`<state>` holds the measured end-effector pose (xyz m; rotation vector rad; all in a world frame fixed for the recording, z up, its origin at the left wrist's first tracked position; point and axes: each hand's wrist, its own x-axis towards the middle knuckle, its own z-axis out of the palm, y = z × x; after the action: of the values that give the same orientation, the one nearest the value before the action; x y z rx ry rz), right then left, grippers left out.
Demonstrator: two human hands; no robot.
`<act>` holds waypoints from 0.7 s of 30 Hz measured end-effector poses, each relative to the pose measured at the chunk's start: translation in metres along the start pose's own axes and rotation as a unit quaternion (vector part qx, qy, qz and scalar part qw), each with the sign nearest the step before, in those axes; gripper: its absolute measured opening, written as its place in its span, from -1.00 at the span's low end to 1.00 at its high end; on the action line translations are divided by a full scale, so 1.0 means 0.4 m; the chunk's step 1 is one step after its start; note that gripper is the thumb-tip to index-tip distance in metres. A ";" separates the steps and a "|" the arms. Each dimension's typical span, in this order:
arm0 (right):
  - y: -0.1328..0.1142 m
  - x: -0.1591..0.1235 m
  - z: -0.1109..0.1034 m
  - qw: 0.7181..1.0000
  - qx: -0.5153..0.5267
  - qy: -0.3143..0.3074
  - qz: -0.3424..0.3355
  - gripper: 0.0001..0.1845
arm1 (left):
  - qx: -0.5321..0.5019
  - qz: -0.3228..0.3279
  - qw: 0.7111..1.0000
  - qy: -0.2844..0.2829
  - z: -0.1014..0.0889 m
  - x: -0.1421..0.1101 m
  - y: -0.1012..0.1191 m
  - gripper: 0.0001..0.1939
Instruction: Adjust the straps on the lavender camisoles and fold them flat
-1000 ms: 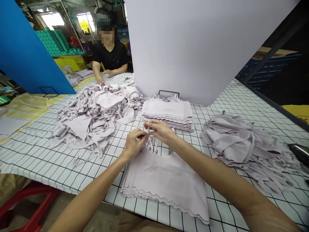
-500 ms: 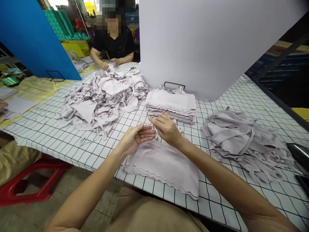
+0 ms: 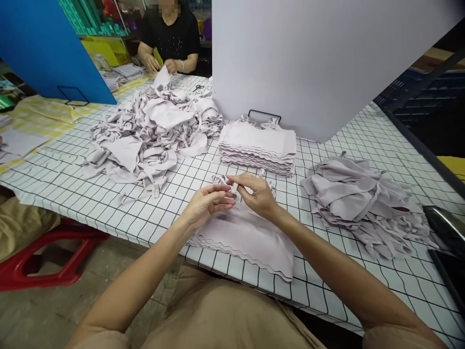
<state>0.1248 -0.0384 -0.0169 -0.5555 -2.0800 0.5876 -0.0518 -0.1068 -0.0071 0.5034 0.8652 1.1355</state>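
Pinching strap, both hands; no legible labels.

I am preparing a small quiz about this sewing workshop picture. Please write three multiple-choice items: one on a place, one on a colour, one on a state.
1. Where does the neat folded stack lie?
A. in front of the white board
B. on the red stool
C. beside the blue board

2. What colour are the grid lines on the table cover?
A. red
B. black
C. green

3. What are the hands doing?
A. resting flat on the table
B. both pinching a thin strap
C. holding scissors

Answers:
1 A, the stack sits just before the white board.
2 B, black lines cross the white cover.
3 B, the left hand and right hand meet at the strap over the garment pile.
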 end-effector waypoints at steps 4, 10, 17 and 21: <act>0.001 -0.008 0.004 0.999 0.001 0.013 0.030 -0.56 | -0.030 -0.034 0.999 -0.016 0.014 -0.004 -0.007 -0.74; 0.012 -0.018 0.012 0.999 0.013 0.018 0.047 -0.54 | -0.027 -0.028 0.998 0.043 0.028 0.011 -0.031 -0.85; -0.012 -0.022 -0.028 0.965 0.165 -0.100 0.178 -0.68 | 0.141 0.074 0.986 0.045 0.020 0.006 -0.022 -0.76; -0.033 -0.006 -0.042 0.977 0.119 -0.090 0.154 -0.88 | 0.287 0.166 0.943 0.035 0.008 0.001 -0.004 -0.82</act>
<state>0.1379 -0.0469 -0.0024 -0.7109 -2.0651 1.0872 -0.0484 -0.1068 -0.0067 1.1282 1.2119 1.2021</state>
